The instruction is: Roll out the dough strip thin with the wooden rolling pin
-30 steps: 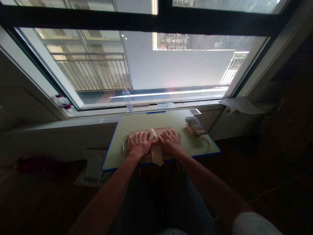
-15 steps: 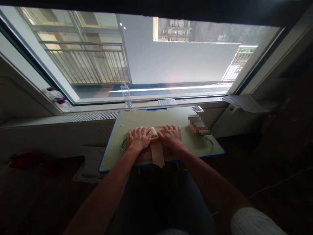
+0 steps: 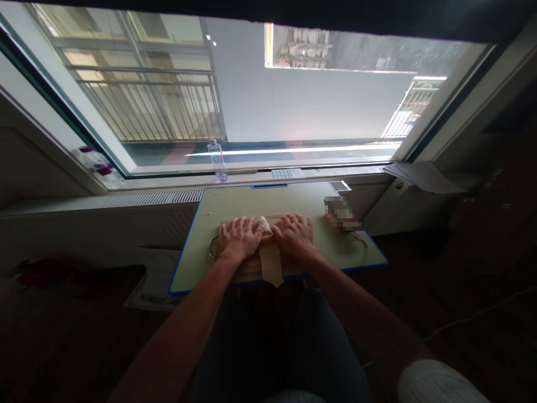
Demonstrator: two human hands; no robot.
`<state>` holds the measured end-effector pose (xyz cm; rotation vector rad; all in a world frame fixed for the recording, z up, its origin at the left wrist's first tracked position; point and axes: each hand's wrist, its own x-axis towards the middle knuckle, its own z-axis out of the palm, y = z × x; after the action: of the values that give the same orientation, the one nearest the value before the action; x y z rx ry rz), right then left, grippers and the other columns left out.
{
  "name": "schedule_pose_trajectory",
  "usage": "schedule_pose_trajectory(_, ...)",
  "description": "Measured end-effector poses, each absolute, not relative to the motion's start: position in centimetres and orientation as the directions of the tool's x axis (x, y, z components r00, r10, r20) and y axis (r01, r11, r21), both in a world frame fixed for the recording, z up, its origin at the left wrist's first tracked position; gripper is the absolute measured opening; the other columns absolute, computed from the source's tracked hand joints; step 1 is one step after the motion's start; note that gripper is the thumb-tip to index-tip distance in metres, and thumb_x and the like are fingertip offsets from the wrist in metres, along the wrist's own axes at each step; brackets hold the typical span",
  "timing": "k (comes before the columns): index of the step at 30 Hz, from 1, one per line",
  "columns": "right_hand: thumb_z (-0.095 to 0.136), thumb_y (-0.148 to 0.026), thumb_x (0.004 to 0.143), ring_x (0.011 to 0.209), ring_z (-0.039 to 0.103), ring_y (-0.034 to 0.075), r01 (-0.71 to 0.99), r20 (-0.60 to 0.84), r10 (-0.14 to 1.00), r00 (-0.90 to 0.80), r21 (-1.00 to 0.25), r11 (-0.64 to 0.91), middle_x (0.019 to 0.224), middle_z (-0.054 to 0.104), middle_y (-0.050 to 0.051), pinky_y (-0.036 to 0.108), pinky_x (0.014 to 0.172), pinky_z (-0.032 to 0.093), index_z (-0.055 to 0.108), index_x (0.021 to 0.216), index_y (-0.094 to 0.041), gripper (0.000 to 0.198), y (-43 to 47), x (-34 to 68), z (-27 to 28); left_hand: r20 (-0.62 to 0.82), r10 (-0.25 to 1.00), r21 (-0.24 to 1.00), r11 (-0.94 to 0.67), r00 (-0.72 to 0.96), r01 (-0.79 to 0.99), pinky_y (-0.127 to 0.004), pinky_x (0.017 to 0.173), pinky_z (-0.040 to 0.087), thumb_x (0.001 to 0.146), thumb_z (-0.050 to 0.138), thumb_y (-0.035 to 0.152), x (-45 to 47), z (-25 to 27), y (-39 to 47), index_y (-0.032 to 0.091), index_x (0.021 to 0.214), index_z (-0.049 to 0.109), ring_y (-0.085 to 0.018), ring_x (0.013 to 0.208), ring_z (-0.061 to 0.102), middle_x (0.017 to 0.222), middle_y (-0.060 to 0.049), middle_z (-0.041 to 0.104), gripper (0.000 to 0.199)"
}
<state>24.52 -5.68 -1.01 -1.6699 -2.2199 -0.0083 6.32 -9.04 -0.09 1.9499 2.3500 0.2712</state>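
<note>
A strip of pale dough (image 3: 272, 264) lies lengthwise on a wooden cutting board (image 3: 247, 270), its near end hanging over the table's front edge. Across the dough runs a wooden rolling pin (image 3: 267, 239), mostly covered by my hands. My left hand (image 3: 240, 238) presses on its left part, fingers laid over it and pointing away from me. On the right part rests my right hand (image 3: 293, 235) in the same way. Both thumbs point inward beside the dough, which bulges up just beyond the pin. A metal handle (image 3: 212, 247) sticks out at the board's left side.
The board lies on a small green table (image 3: 335, 252) with a blue rim. A blurred-out object (image 3: 343, 214) sits at its right side. A clear bottle (image 3: 217, 161) and a calculator-like pad (image 3: 287, 173) are on the windowsill. Papers (image 3: 423, 176) lie at the right.
The camera view has shifted very slightly. Both hands stay on the rolling pin, with hardly any visible movement over the dough.
</note>
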Motion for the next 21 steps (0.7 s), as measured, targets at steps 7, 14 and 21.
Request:
schedule_pose_trajectory(7,0.049,-0.054,0.110,0.145,0.050,0.034,0.935,0.281,0.927,-0.250,-0.177,0.306,0.152,0.067,0.013,0.057,0.125,0.024,0.070,0.137,-0.023,0.046,-7.1,24.9,-0.8,0.091,0.981,0.157,0.156,-0.171,0.975,-0.065,0.133,0.023,0.108,0.032,0.062,6.8,0.1,-10.4,0.025,0.158,0.058,-0.034,0.159,0.040,0.170,-0.012,0.051,0.067)
schedule_pose_trajectory(14,0.046,-0.055,0.112,0.145,0.048,0.034,0.928,0.285,0.920,-0.269,-0.178,0.327,0.154,0.066,0.012,0.058,0.125,0.025,0.071,0.136,-0.024,0.048,-8.1,25.4,-1.0,0.072,0.981,0.145,0.166,-0.177,0.976,-0.065,0.135,0.020,0.109,0.031,0.061,7.2,0.1,-11.5,0.025,0.161,0.054,-0.033,0.161,0.038,0.172,-0.012,0.049,0.067)
schedule_pose_trajectory(21,0.044,-0.056,0.113,0.144,0.049,0.034,0.925,0.273,0.922,-0.274,-0.188,0.331,0.152,0.067,0.012,0.057,0.124,0.024,0.072,0.135,-0.025,0.048,-8.6,25.6,-0.8,0.094,0.981,0.151,0.156,-0.172,0.976,-0.063,0.134,0.020,0.109,0.033,0.060,7.4,0.3,-12.1,0.029,0.159,0.056,-0.033,0.160,0.039,0.171,-0.010,0.051,0.063)
